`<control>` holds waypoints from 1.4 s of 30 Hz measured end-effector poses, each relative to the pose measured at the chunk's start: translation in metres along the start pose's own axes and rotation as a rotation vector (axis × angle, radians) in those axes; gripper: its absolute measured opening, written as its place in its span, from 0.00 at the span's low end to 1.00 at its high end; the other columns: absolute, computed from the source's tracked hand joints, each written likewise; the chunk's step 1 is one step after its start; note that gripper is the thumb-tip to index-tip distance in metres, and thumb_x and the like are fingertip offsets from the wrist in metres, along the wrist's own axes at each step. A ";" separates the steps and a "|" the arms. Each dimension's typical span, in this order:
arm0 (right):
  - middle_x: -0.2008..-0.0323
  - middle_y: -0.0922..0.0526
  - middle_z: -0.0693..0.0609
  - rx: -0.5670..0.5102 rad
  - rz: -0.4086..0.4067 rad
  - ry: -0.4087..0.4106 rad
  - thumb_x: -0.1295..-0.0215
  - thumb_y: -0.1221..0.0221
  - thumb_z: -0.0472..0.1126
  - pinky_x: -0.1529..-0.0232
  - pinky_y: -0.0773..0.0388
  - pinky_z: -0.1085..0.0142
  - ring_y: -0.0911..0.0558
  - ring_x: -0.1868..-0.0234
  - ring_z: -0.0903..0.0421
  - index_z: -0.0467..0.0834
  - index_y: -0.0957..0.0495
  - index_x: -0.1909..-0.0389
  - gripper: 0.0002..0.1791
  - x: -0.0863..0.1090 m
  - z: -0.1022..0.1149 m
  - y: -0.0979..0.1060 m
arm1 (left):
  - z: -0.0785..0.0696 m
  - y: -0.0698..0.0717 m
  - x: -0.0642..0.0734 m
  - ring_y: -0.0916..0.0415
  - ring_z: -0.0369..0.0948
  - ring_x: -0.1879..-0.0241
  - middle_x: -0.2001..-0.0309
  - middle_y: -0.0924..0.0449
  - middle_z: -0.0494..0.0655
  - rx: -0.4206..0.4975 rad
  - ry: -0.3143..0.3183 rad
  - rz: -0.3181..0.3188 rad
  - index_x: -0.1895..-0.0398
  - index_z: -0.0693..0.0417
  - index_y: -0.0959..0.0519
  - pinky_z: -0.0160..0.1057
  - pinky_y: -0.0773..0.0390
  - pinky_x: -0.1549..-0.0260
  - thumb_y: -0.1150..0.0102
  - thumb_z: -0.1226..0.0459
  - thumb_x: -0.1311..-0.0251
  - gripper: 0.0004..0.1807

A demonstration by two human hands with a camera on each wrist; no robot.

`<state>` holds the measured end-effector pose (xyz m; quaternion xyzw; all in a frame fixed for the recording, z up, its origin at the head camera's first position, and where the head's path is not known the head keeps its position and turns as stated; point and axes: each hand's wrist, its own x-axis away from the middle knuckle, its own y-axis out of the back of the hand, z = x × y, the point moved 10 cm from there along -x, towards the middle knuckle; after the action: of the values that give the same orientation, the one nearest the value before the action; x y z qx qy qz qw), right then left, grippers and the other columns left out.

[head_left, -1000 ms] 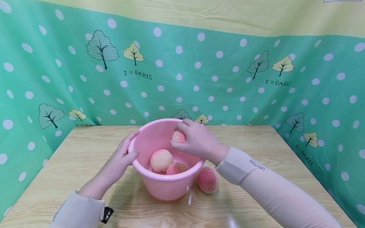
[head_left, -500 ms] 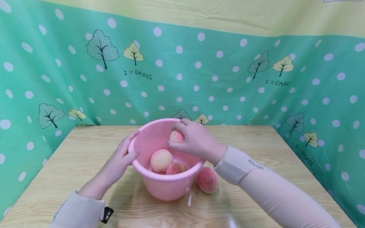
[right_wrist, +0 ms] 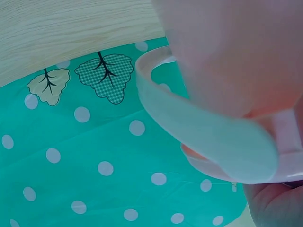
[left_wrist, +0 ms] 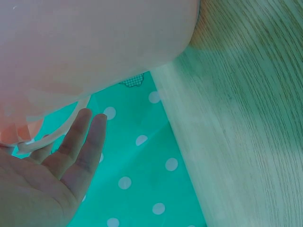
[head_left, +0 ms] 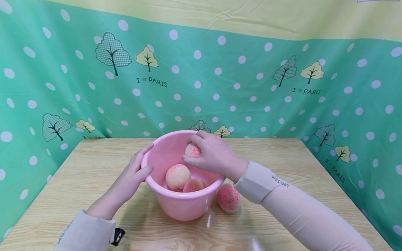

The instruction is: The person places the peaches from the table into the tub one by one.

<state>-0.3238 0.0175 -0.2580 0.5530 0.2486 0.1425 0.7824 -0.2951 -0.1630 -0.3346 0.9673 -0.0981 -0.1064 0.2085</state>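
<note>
A pink bucket (head_left: 183, 206) stands upright on the table. My left hand (head_left: 134, 171) steadies its left side, the thumb and a fingertip touching the rim. In the left wrist view, two fingers (left_wrist: 87, 156) of that hand are straight, beside a curved handle (left_wrist: 59, 132). My right hand (head_left: 215, 153) reaches over the right rim and grips a pink-and-cream peach (head_left: 193, 150) in the bucket's mouth, partly hidden by the fingers. Inside lie a pale peach (head_left: 177, 176) and a redder peach (head_left: 194, 185), the latter partly behind the front rim.
Another peach (head_left: 228, 198) sits on the wooden table (head_left: 274, 229), close to the bucket's right front side. A green, dotted cloth (head_left: 233, 80) hangs behind and along both sides of the table. A black band (head_left: 118, 236) shows at the left wrist.
My right hand, with the peach in its fingers, has shifted slightly to the left over the bucket. The left hand, the bucket and the other peaches stay where they were.
</note>
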 end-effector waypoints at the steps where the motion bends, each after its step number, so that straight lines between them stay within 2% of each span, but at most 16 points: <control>1: 0.53 0.23 0.54 0.002 0.001 0.001 0.41 0.38 0.61 0.59 0.22 0.60 0.23 0.57 0.54 0.54 0.22 0.53 0.21 0.000 0.000 0.000 | 0.000 0.000 0.000 0.44 0.58 0.29 0.23 0.54 0.58 0.000 0.002 0.001 0.21 0.44 0.51 0.60 0.32 0.39 0.56 0.59 0.29 0.35; 8: 0.52 0.22 0.53 0.002 0.009 0.015 0.41 0.37 0.60 0.60 0.22 0.62 0.22 0.57 0.55 0.53 0.22 0.52 0.21 -0.001 0.003 -0.002 | 0.001 0.001 0.000 0.45 0.58 0.29 0.23 0.54 0.57 0.001 0.010 0.002 0.21 0.43 0.51 0.59 0.31 0.39 0.56 0.58 0.29 0.35; 18: 0.48 0.23 0.52 0.008 0.018 0.019 0.41 0.37 0.61 0.56 0.21 0.59 0.22 0.53 0.53 0.52 0.22 0.49 0.24 -0.001 0.004 -0.003 | 0.000 0.001 0.001 0.43 0.57 0.30 0.23 0.54 0.58 0.010 0.003 0.002 0.21 0.44 0.51 0.57 0.29 0.42 0.56 0.59 0.29 0.35; 27: 0.49 0.21 0.51 0.018 0.005 0.047 0.39 0.36 0.57 0.47 0.22 0.57 0.21 0.50 0.52 0.48 0.23 0.45 0.25 -0.001 0.003 -0.001 | 0.000 0.000 0.000 0.44 0.58 0.29 0.23 0.54 0.58 0.008 0.006 0.006 0.21 0.44 0.51 0.58 0.30 0.40 0.57 0.59 0.29 0.35; 42: 0.48 0.20 0.48 -0.002 -0.008 0.066 0.39 0.36 0.57 0.47 0.22 0.56 0.21 0.49 0.51 0.48 0.23 0.46 0.25 0.004 0.004 0.004 | 0.001 0.000 0.000 0.45 0.57 0.28 0.22 0.55 0.56 0.007 0.013 0.007 0.21 0.42 0.52 0.59 0.31 0.39 0.57 0.59 0.29 0.35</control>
<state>-0.3180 0.0172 -0.2542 0.5464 0.2763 0.1577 0.7747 -0.2955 -0.1629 -0.3357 0.9682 -0.1007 -0.0991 0.2063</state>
